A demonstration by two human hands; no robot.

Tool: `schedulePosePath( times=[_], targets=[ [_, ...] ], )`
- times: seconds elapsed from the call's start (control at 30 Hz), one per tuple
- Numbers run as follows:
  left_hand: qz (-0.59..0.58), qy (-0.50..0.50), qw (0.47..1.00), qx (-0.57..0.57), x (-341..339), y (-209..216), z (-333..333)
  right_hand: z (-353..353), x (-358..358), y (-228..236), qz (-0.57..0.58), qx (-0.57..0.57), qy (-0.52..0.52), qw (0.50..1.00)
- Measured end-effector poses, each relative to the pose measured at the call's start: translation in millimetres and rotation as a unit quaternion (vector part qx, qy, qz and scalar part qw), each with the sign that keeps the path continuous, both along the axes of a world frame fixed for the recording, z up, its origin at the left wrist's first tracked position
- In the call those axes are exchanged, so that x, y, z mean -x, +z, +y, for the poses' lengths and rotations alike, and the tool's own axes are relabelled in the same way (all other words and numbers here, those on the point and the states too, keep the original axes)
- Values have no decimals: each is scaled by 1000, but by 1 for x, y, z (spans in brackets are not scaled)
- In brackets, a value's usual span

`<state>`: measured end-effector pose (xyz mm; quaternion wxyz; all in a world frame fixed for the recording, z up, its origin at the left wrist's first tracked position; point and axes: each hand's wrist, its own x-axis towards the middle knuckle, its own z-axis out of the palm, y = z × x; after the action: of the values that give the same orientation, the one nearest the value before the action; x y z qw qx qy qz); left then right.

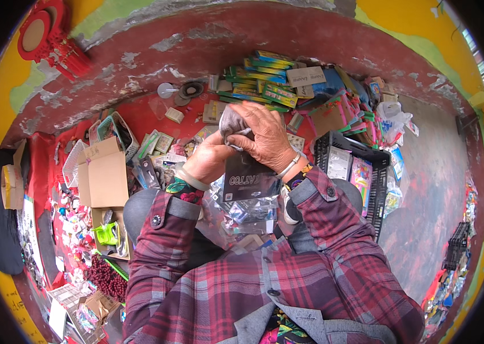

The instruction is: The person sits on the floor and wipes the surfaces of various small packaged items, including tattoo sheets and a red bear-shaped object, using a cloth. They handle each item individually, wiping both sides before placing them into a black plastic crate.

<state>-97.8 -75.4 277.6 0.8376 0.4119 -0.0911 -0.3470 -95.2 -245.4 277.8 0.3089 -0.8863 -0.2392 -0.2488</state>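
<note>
Both hands come together in front of me, above my knees. My right hand (264, 137) is closed over a crumpled grey cloth (231, 122), its fingers bent round it. My left hand (206, 160) is closed beside it, fingertips tucked under the right thumb. From between the hands hangs a flat black packet (248, 179) with pale lettering. Its upper edge is hidden by my fingers, and the left hand seems to hold it there. Below lies a heap of clear plastic packets (245, 212) between my legs.
A black plastic crate (380, 189) with flat packs stands by my right knee. At my left are an open cardboard box (102, 178), white baskets (73, 163) and dark red beads (104, 277). Yellow-green boxes (279, 94) are stacked against the far wall.
</note>
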Motion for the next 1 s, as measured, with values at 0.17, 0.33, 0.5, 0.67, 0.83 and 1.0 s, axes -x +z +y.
schedulePosePath(
  times=[0.17, 0.33, 0.5, 0.67, 0.83, 1.0],
  targets=[
    [-15, -27, 999, -7, 2, -5, 1, -1, -3, 4, 8, -50, 7, 999],
    [-17, -36, 999, -11, 4, -7, -6, 1, 0, 1, 3, -75, -62, 995],
    [-26, -76, 996, -25, 1, -8, -5, -2, -4, -7, 110, -165, -83, 977],
    [9, -85, 996, 3, 1, 1, -5, -19, -17, -14, 303, -455, 42, 836],
    [49, -27, 998, 12, -2, 0, -2, -23, -10, 4, 345, -416, 85, 837],
    [25, -22, 999, -38, -3, -9, 2, 0, 2, -6, 48, -36, 11, 998]
  ],
)
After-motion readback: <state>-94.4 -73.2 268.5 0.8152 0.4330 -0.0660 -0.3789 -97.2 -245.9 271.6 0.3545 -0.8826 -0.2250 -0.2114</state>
